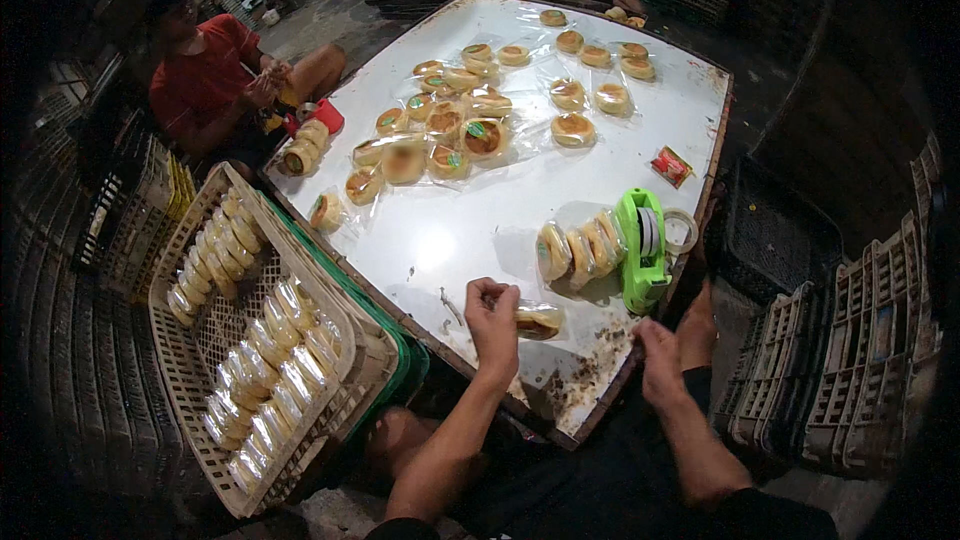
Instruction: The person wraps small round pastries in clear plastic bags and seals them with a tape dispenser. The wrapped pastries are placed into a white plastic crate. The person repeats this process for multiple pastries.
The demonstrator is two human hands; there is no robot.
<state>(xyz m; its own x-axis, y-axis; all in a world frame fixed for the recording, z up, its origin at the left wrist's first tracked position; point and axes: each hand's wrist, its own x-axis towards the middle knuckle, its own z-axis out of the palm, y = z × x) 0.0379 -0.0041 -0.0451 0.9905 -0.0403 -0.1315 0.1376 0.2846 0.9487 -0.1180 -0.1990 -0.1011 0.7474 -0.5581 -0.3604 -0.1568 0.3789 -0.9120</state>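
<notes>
My left hand grips the near end of a bun in clear plastic wrap, held low over the white tabletop. My right hand is by the table's front right edge, just below a lime-green tape dispenser. Its fingers are curled and blurred, so I cannot tell whether a strip of tape is in them. The dispenser carries a roll of tape and stands against a row of wrapped buns.
Many wrapped buns are spread over the table. A beige plastic crate holding rows of buns stands at left. A loose tape roll and a red packet are at right. A co-worker sits across on the left.
</notes>
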